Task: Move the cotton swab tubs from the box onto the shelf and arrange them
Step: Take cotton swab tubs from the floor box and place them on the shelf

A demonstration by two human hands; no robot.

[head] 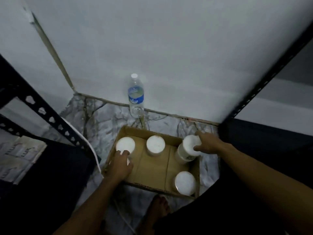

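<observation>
Cotton swab tubs still sit in the cardboard box (152,168) on the floor, so we judge the task to be at its first step: picking up, with nothing yet on a shelf that we can see. We count five: a far-left tub (125,144), a far-middle tub (155,145), a far-right tub (188,148), a near-right tub (185,182), and a near-left tub (128,161) almost wholly hidden under our left hand (120,165).

Our left hand lies curled over that hidden tub, fingertips touching the far-left tub's lid; in this dim view we cannot tell whether it truly grips. Our right hand (209,143) has thumb and fingers curled round the lid of the far-right tub, which tilts as if partly lifted.

Next, we think, each held tub must rise straight out past the box walls, then swing to a shelf.

A water bottle (136,96) stands against the far wall, well apart from the box. Black shelf uprights flank us: the left rack (50,116) and the right rack (264,87), both close enough to knock an elbow. A bare foot (158,209) rests just near the box.
</observation>
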